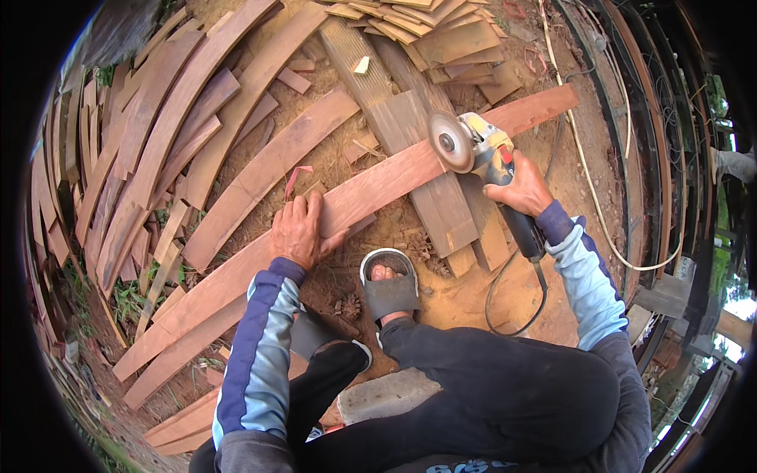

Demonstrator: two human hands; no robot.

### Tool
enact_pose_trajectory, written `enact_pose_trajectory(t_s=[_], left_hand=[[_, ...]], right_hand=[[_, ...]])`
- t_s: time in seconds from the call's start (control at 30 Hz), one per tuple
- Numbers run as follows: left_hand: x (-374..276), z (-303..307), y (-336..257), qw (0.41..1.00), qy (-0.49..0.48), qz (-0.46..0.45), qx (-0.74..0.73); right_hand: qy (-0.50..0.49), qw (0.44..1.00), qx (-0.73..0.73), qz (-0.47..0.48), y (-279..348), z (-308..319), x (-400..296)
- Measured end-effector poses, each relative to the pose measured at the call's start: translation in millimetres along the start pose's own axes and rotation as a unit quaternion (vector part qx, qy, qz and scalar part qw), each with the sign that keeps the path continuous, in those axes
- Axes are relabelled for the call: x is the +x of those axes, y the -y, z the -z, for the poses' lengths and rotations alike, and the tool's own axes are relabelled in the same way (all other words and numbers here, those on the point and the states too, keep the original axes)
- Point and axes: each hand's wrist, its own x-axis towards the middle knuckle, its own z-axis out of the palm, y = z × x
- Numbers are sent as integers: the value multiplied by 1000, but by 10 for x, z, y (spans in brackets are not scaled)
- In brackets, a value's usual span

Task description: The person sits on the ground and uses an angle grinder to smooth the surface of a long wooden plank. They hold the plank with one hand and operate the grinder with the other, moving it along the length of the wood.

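Observation:
My right hand [519,184] grips the body of an angle grinder [473,145] fitted with a round disc. The disc lies over a long reddish wooden board [378,183], at its upper face or edge; whether it touches or spins I cannot tell. Toward the board's lower left, my left hand [298,230] holds it, fingers over the far edge and thumb along the near side. Thick grooved planks [408,127] lie crosswise beneath the board. The grinder's black cable [541,284] loops down from its rear end.
Long loose boards [177,118] pile up at the left, and short wooden pieces [455,41] are stacked at the top. A pale cable [582,159] curves over the dirt at the right. My sandalled foot [390,287] is close to the board. A concrete block [387,395] lies below my feet.

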Motion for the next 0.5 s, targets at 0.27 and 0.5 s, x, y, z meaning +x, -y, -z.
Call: enact_pose_trajectory(t_s=[0.27, 0.5], left_hand=[[-6, -11, 12, 1000, -6, 0, -2], [12, -31, 8, 1000, -1, 1, -7]], right_hand=[[26, 999, -37, -17, -30, 42, -135], [18, 999, -40, -14, -234, 1, -273]])
